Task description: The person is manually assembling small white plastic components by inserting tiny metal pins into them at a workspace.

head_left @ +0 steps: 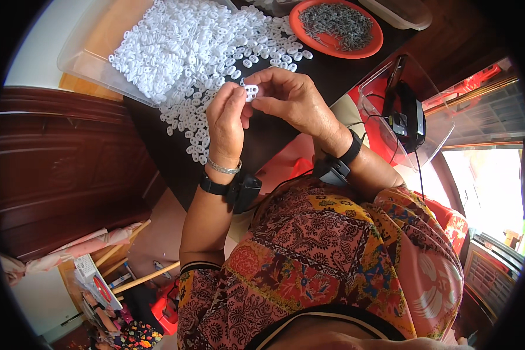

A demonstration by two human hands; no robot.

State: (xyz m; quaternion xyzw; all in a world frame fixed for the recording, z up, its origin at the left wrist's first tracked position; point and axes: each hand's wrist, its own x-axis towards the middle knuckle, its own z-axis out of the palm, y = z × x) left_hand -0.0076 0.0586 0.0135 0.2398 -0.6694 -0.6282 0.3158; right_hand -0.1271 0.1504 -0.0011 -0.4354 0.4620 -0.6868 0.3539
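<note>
Above the dark table (157, 137), my left hand (226, 119) and my right hand (294, 100) meet fingertip to fingertip. Between them is a small white plastic piece (251, 92) with round holes; both thumbs and forefingers pinch it. A large heap of white two-holed oval plastic pieces (175, 44) lies just beyond my hands and spills toward my left wrist. To the far right of the heap stands an orange plate (296, 29) full of small grey metal parts (335, 24) that look like springs.
A clear plastic box (79, 67) lies under the heap at the far left. Another clear bin (434, 131) at the right holds a black device (411, 119) with cables. A pale container (399, 14) stands behind the plate. Dark wooden panelling (64, 151) borders the left.
</note>
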